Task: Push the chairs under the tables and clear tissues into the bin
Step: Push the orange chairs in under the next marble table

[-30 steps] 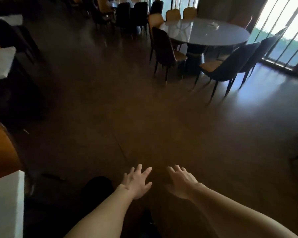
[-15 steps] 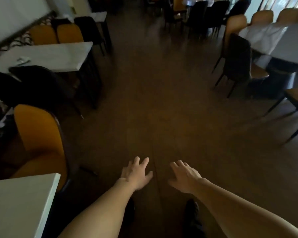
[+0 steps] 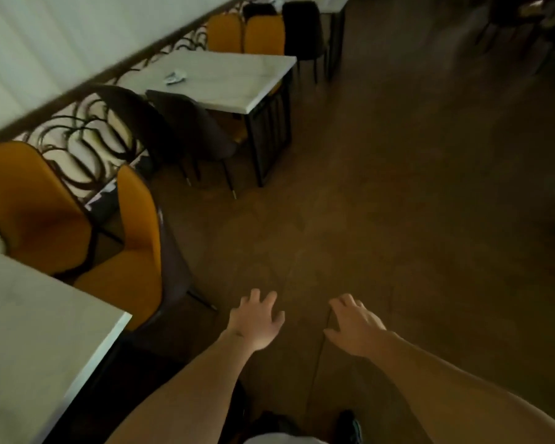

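**Empty-handed over the floor, tissue on the far worktop**

Underfoot, the dark brown floor (image 3: 382,187) fills most of the view, bare in the middle and to the right. Along the left runs a pale wall with a dark scrollwork railing (image 3: 87,129) below it.

A white worktop (image 3: 29,347) cuts into the lower left corner. Just past its far edge stand two orange chairs: one (image 3: 29,206) close to the railing and another (image 3: 135,251) beside it on the aisle side, its seat only partly tucked beneath the worktop's edge.

Farther along the railing stands a second white worktop (image 3: 237,78) on dark legs. On its near side are two dark chairs (image 3: 186,129), their backs toward the camera and their legs out on the floor, just beside the worktop. On its far side two more orange chairs (image 3: 247,33) stand side by side, with a black chair (image 3: 302,30) to their right.

Both bare forearms reach forward from the bottom of the view. The left hand (image 3: 257,322) and the right hand (image 3: 356,328) hover palm-down over the floor, apart from each other, fingers spread and loose, holding nothing and touching nothing.

A small crumpled tissue (image 3: 174,77) lies on the far worktop toward its railing side, well away from both hands. Motion blur softens the upper right corner, where dark furniture cannot be made out clearly.
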